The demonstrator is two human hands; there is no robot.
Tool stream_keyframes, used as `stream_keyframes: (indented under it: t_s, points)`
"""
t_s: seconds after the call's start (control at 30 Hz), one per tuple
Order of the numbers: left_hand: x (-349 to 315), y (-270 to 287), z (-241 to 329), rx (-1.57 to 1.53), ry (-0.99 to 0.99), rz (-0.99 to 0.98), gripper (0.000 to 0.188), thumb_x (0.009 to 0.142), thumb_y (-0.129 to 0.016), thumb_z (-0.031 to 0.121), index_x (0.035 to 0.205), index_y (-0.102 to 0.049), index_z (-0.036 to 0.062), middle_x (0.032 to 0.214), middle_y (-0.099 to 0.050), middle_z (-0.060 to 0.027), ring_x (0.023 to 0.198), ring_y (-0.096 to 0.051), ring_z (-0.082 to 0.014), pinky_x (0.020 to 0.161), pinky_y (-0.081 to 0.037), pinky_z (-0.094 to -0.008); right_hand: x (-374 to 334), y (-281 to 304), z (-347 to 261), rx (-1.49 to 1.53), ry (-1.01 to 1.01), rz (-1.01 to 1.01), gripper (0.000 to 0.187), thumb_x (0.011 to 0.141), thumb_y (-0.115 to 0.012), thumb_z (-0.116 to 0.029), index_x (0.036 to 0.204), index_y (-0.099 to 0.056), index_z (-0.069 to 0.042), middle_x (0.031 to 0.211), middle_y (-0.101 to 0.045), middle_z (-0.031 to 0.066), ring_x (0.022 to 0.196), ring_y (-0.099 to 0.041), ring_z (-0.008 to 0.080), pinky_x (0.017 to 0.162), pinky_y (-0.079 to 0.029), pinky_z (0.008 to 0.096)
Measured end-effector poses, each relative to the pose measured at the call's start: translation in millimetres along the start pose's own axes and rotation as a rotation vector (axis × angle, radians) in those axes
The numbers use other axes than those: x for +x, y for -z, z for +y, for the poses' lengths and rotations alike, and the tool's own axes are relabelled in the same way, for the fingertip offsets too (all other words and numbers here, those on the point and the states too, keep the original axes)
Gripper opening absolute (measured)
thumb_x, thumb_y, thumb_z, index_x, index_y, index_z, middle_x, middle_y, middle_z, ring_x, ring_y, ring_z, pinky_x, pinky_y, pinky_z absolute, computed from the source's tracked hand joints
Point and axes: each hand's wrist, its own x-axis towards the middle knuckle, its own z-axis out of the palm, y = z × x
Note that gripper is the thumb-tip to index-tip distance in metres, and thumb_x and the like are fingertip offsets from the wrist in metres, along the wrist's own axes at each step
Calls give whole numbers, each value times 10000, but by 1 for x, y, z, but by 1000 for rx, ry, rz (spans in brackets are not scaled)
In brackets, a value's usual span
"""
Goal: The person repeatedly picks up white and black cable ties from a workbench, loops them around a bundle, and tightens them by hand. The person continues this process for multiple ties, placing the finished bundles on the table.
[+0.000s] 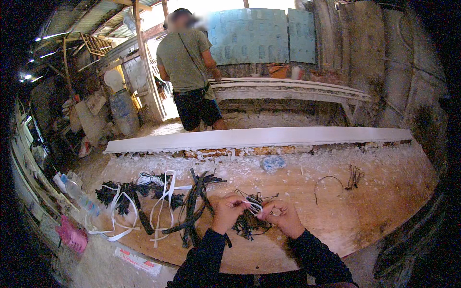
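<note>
Both my hands meet over the wooden tabletop, with a small bundle of white cords [254,207] between them. My left hand [227,210] pinches one end of the cords. The fingers of my right hand [284,217] close on the other end. Just under and behind the bundle lies a tangle of thin black strands [249,229]. Left of my left hand, long flat black strips [196,207] are heaped. Farther left, white ribbon strips [114,214] loop over dark shaggy bunches [122,194], and a coil of white cord [150,179] rests on top.
Behind the work lies a long white-coated board [259,138]. A crumpled blue plastic piece [272,163] and a thin dark wire tangle [355,177] sit on the table [384,201]. A clear bottle [79,192] and a pink basket [72,234] are at left. Another person [185,62] stands beyond.
</note>
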Motion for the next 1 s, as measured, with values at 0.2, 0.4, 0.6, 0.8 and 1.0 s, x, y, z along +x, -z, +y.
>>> stream_keyframes:
  t_s: [0.2, 0.4, 0.6, 0.8, 1.0]
  points:
    - [-11, -12, 17, -236, -64, -456, 80, 790, -599, 79, 813, -587, 4, 798, -458, -21, 673, -495, -99, 553, -433, -206, 10, 12, 7, -356, 85, 387, 160, 686, -662, -19, 669, -503, -33, 661, -519, 18, 660, -492, 128, 651, -402, 266]
    - [-21, -16, 29, -455, 59, -874, 166, 820, -578, 191, 831, -551, 28, 859, -403, -11, 715, -473, -87, 572, -434, -208, 18, 16, 11, -566, 311, 528, 111, 678, -627, -10, 725, -527, -17, 748, -539, 79, 775, -514, 216, 710, -405, 285]
    - [-18, -14, 28, -370, 71, -773, 155, 800, -607, 182, 809, -567, 32, 767, -420, -2, 666, -476, -75, 557, -427, -195, 18, 16, 2, -573, 151, 436, 131, 700, -618, -28, 830, -630, -42, 840, -587, 107, 868, -543, 226, 751, -413, 289]
    - [-10, -1, 28, -326, 142, -287, 165, 787, -628, 179, 790, -608, 16, 711, -531, -1, 574, -487, -62, 507, -409, -180, 15, 22, 5, -80, -43, 448, 67, 733, -643, -75, 766, -623, -20, 716, -607, 50, 694, -557, 150, 660, -430, 264]
    - [-2, 15, 24, -316, 261, 108, 163, 776, -639, 161, 826, -632, 7, 665, -557, 0, 502, -477, -65, 468, -405, -188, 13, 16, 10, 321, -289, 262, 49, 734, -641, -47, 725, -605, -15, 681, -587, 21, 608, -515, 82, 563, -407, 209]
